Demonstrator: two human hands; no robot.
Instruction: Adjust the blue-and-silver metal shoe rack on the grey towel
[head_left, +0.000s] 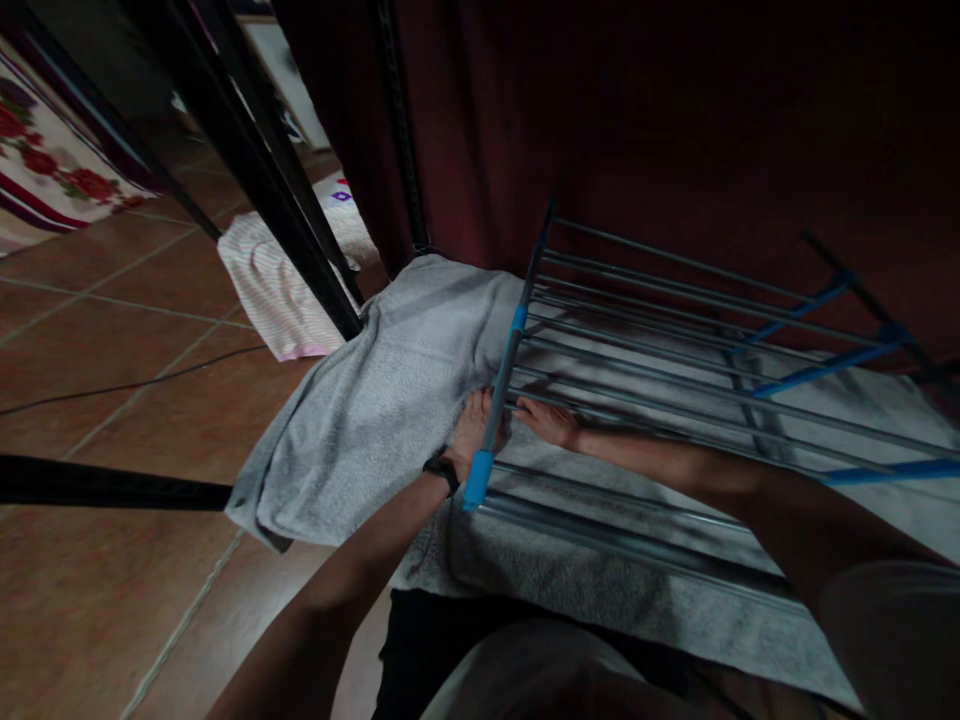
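Note:
A metal drying rack (507,375) with blue plastic joints stands on a grey towel-like cloth (390,350). My left hand (471,428), with a dark band at the wrist, reaches under the rack's near end bar. Its fingers lie forward over the cloth, and the bar hides part of the hand. Just across that bar is my right hand (547,420), among the rack's rods, its fingers curled and close to the bar. What is in those fingers, if anything, is too dark to make out.
Black metal posts (277,190) rise at the left, and a dark bar (112,482) runs in from the left edge. A dark red curtain (675,120) hangs behind the rack. A striped cloth (277,285) and a black cable (150,380) lie on the tiled floor (90,560).

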